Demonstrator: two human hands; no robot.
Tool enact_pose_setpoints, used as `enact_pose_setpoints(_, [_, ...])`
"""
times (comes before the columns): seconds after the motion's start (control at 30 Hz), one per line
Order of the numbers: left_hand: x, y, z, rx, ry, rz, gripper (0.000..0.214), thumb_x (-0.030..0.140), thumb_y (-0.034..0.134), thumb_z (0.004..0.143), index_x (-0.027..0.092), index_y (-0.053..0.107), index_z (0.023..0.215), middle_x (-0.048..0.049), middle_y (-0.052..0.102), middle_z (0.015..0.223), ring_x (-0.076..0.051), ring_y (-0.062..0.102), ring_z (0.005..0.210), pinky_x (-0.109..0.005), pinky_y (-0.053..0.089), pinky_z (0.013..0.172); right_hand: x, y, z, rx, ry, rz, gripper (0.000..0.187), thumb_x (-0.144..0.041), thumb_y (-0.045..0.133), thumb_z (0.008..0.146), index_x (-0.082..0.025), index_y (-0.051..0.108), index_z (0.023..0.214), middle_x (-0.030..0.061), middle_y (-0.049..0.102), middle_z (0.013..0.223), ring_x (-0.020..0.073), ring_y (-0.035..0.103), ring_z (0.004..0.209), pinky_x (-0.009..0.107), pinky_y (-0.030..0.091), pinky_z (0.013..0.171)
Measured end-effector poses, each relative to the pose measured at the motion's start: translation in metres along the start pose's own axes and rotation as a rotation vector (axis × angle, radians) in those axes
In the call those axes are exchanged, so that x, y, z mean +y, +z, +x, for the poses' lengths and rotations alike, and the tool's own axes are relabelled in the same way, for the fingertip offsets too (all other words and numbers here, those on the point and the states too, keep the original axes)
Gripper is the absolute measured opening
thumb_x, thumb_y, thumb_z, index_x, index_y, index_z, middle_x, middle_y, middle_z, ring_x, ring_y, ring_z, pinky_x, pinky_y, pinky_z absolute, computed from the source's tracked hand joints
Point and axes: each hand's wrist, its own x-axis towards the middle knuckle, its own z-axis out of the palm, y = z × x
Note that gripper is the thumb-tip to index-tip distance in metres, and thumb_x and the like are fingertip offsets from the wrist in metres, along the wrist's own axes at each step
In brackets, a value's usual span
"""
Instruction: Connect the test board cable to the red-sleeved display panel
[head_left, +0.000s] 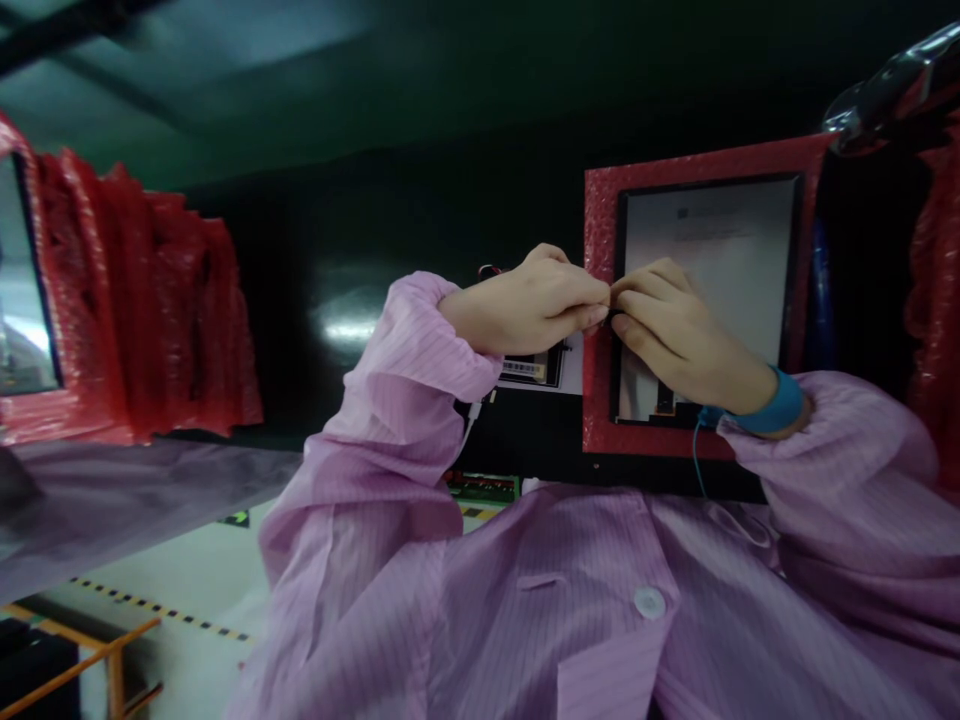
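Observation:
My left hand (544,300) and my right hand (671,325) meet fingertip to fingertip at the left edge of a flat display panel (720,260). Both hands are closed in a pinch, and whatever lies between the fingers is too small to make out. Beneath the panel is a red bubble-wrap sheet (598,400), its border showing all round. Partly covered by my left hand and sleeve, a board with a barcode label (523,370) rests on the dark bench. A blue wrist strap (776,403) with a thin cord circles my right wrist.
Several red bubble-wrap sleeves (150,300) stand in a row at the left, with another panel (22,290) at their near end. More red wrap (937,300) hangs at the right edge. A shiny metal part (892,85) juts in at upper right. An orange frame (112,660) stands lower left.

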Motion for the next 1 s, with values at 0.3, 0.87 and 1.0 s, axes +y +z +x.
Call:
enact_pose_setpoints(0.3, [-0.0020,-0.0028,-0.0014,-0.076,0.062,0.196,0.026,0.026,0.041,0.097,0.019,0.057,0.077,0.0034,0.061,0.071,-0.013,0.057,0.073,-0.042,0.034,0.108,0.0071,-0.0008,-0.0001,0.023,-0.100,0.136,0.034,-0.034,0.038,0.102,-0.018,0.067,0.096,0.0114,0.067,0.112,0.0294,0.054,0.108,0.053,0.043,0.099])
enact_pose_setpoints(0.87, [-0.0028,-0.0045,0.0005,-0.101,0.053,0.196,0.026,0.028,0.043,0.096,0.020,0.059,0.077,0.0032,0.061,0.070,-0.014,0.058,0.072,-0.043,0.035,0.109,0.0057,0.0005,-0.0004,-0.002,-0.066,0.173,0.035,-0.034,0.038,0.102,-0.020,0.069,0.095,0.0090,0.067,0.111,0.0273,0.054,0.108,0.050,0.043,0.100])
enact_pose_setpoints(1.0, [-0.0045,-0.0054,0.0006,-0.109,0.064,0.196,0.025,0.030,0.045,0.095,0.020,0.061,0.078,0.0027,0.064,0.072,-0.014,0.058,0.072,-0.043,0.034,0.110,0.0065,-0.0008,-0.0014,-0.011,-0.086,0.170,0.034,-0.035,0.039,0.102,-0.020,0.069,0.095,0.0093,0.067,0.114,0.0278,0.053,0.110,0.051,0.043,0.100])
